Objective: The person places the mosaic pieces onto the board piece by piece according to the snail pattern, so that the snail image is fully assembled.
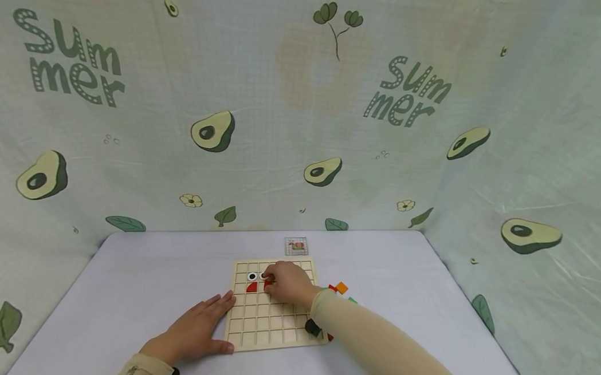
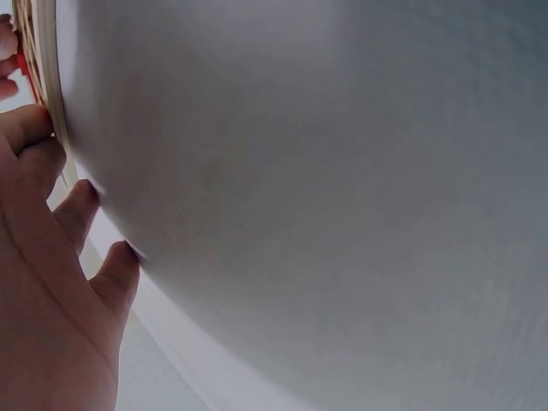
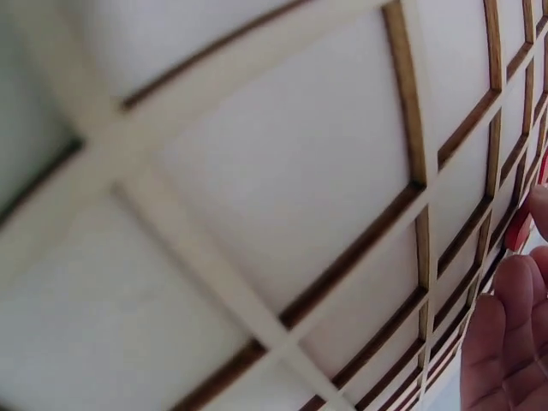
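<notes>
A wooden grid board lies on the table. Along its left edge, my left hand rests with fingers extended and the thumb by the lower left corner. My right hand reaches over the upper part of the board, its thumb and fingertips pinching a red tile, partly hidden by them. The right wrist view also catches this red tile at the fingers. To its left, a red rounded tile sits in a cell below a white eye tile. A second eye tile is partly covered by my right hand.
A small picture card with a colourful figure on a grid lies behind the board. Right of the board are loose tiles, among them an orange one and a green one, partly behind my right forearm. A printed cloth hangs behind the table.
</notes>
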